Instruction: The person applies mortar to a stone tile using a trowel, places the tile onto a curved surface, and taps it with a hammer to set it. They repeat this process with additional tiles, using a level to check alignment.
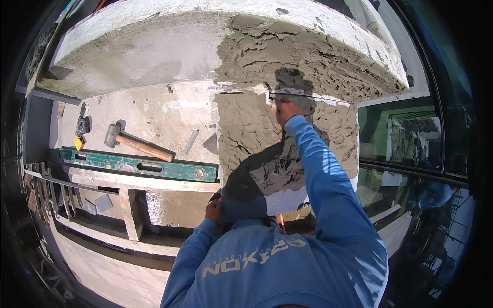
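Observation:
A large tile point(287, 201) lies in front of me, its face mostly covered in rough grey mortar point(241, 120). A bare bluish strip shows along its near side. My left hand point(214, 209) is closed on the tile's near left corner, partly in shadow. My right hand point(287, 112) is closed round a small trowel point(270, 97) at the tile's far edge; a pale bit of it shows and my fingers hide the rest. Beyond that edge, more mortar point(308, 54) coats the upright face under a white ledge. My shadow falls across the tile.
Left of the tile lie a green spirit level point(123, 163), a hammer with a wooden handle point(141, 146), a small flat bar point(191, 141), a black-and-yellow tool point(80, 142) and a dark object point(82, 123). The white ledge point(154, 18) curves across the back. Glass panes point(405, 133) stand right.

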Demonstrator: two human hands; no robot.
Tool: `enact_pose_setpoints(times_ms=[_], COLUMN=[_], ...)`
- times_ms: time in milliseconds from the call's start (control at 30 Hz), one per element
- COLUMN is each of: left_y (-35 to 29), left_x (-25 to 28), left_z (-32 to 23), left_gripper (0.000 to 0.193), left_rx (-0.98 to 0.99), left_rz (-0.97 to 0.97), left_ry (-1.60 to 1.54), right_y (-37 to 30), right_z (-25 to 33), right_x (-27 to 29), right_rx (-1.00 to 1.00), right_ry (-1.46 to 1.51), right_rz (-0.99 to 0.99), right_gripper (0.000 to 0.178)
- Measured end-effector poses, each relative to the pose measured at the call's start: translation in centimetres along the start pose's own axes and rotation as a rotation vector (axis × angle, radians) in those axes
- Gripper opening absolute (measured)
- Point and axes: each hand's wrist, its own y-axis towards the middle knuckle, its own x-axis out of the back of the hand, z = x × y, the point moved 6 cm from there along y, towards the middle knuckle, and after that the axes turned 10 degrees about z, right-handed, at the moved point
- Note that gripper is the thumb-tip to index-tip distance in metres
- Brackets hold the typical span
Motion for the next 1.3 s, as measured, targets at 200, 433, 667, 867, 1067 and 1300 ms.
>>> enact_pose_setpoints(times_ms=[200, 433, 667, 867, 1067, 1300], left_y=[-2.0, -4.9, -3.8, -2.5, -2.0, -2.5], left_x=[2.8, 5.3, 4.3, 2.6, 2.7, 4.1], left_z=[0.4, 2.7, 1.6, 1.6, 2.7, 3.1], left_gripper=[0.044, 0.041, 0.043, 0.042, 0.045, 0.048], left_rx=[0.071, 0.330, 0.324, 0.300, 0.351, 0.332], left_rz=[-0.072, -0.051, -0.043, 0.005, -0.014, -0.049], left_ry=[-0.020, -0.238, -0.283, -0.205, -0.148, -0.130], right_y=[3.1, 1.8, 0.0, -0.7, -6.1, -21.3], right_z=[-0.2, 1.1, 2.6, 2.1, 1.3, -2.2], right_x=[-2.1, -1.1, 2.3, 6.8, 13.1, 13.1], right_rx=[-0.057, 0.276, 0.123, 0.194, 0.270, 0.242], right_ry=[-0.122, 0.182, 0.197, 0.206, 0.075, 0.061], right_rz=[0.021, -0.535, -0.575, -0.695, -1.030, -1.077], right_gripper=[0.044, 0.041, 0.040, 0.040, 0.043, 0.044])
